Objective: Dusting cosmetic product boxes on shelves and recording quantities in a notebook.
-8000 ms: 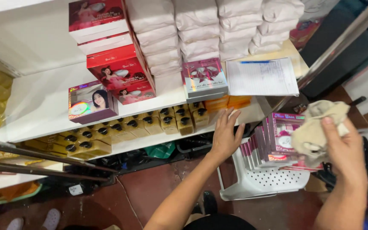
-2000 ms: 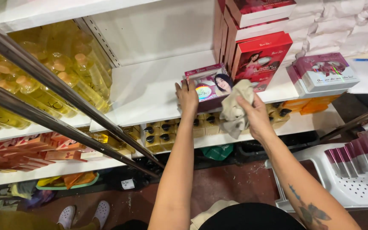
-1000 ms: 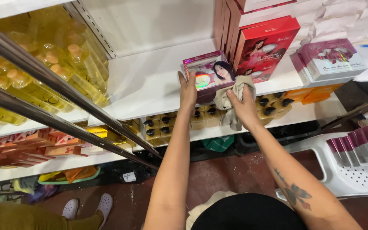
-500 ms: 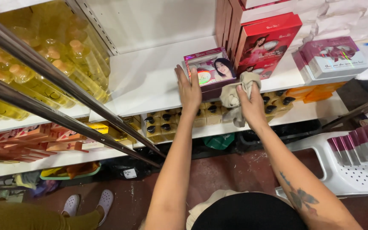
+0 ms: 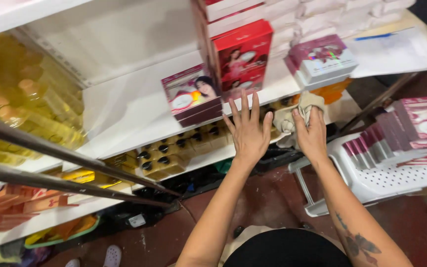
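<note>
White shelf [image 5: 124, 113] boards fill the view, with yellow bottles [image 5: 21, 104] at the far left and a red box [image 5: 243, 57] standing further right. Just below it a purple box [image 5: 191, 96] sits near the shelf edge. A white plastic chair [image 5: 371, 173] (stacked with pink boxes) stands at right. The left hand [image 5: 248, 131] hovers flat, fingers spread, just beside the purple box; the right hand [image 5: 312, 136] is clamped on a beige cloth [image 5: 292, 116] at the shelf edge.
</note>
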